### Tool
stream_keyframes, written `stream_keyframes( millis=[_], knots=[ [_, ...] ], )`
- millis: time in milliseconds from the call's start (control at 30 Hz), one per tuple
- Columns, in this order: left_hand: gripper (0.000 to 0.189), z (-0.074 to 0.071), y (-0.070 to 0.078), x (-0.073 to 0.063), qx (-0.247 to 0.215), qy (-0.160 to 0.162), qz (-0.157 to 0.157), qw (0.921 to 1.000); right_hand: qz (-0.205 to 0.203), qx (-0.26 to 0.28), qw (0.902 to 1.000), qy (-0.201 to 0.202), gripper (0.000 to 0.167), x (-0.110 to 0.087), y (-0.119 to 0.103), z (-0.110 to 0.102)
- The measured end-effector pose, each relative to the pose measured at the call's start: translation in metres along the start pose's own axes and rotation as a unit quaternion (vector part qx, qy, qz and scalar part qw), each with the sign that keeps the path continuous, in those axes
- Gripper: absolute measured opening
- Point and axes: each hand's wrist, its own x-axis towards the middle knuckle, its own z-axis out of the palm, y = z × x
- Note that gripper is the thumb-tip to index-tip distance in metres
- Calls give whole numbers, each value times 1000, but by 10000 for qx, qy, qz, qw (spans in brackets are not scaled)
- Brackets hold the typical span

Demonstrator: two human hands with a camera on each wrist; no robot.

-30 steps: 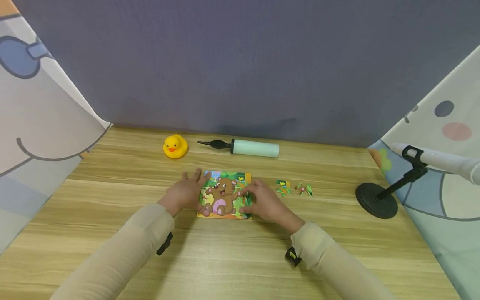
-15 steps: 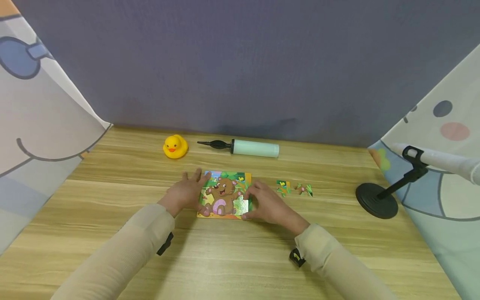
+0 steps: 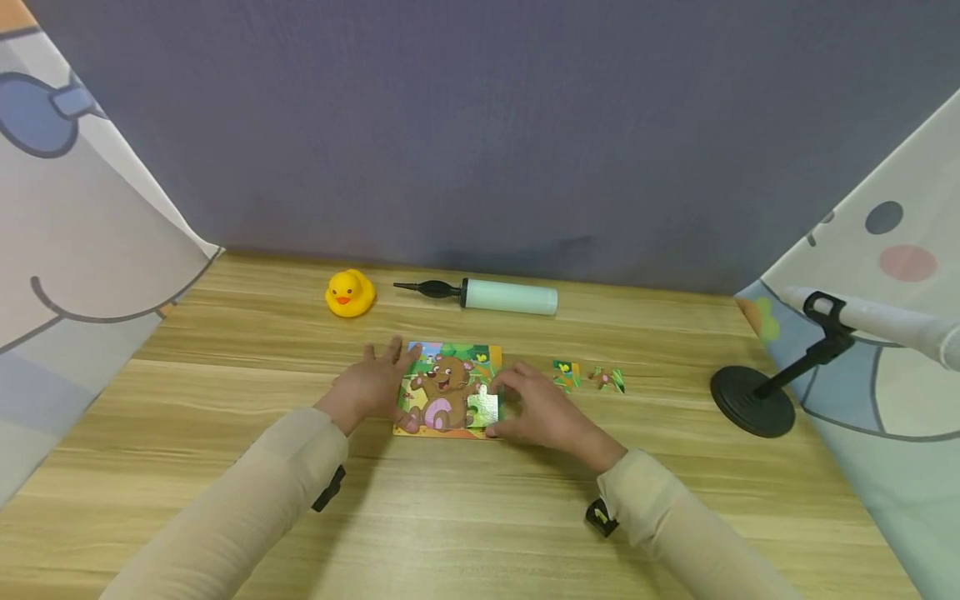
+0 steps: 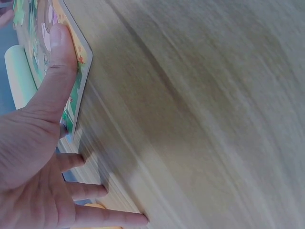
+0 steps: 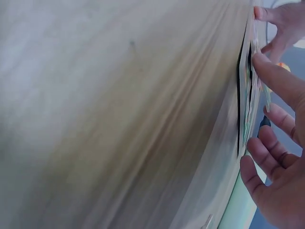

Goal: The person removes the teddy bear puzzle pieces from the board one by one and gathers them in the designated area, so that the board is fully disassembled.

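Observation:
A jigsaw puzzle with a brown bear picture lies flat on the table. My left hand rests on its left side, fingers spread. In the left wrist view, the thumb presses the puzzle's corner, and other fingertips touch the wood. At the lower right of the picture, my right hand pinches a green puzzle piece that is tilted and catches glare. In the right wrist view, that piece stands edge-on between thumb and index finger, the other fingers loosely bent. Part of the puzzle's right side is hidden.
Two loose puzzle pieces, one with a yellow shape and one brown and green, lie right of the puzzle. Behind are a yellow rubber duck and a pale green hand pump. A black-based stand is at right.
My right hand has shifted slightly right. The pinched puzzle piece has tilted up and now shows bright glare. My left hand has stayed in place.

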Motion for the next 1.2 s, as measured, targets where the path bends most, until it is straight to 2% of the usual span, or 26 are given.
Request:
stream_keyframes(
  millis=[167, 600, 967, 1200],
  knots=[
    [125, -1, 1, -1, 34, -6, -12, 10000, 270, 556, 9981, -35, 44, -2, 6, -4],
    [125, -1, 0, 0, -23, -49, -36, 10000, 592, 760, 9953, 131, 46, -13, 23, -22],
    [125, 0, 0, 1, -10, -10, 18, 10000, 382, 834, 9931, 731, 47, -35, 57, -45],
    [124, 0, 0, 1, 24, 42, 133, 9999, 775, 813, 9896, 900, 48, -51, 73, -64]
  ],
)
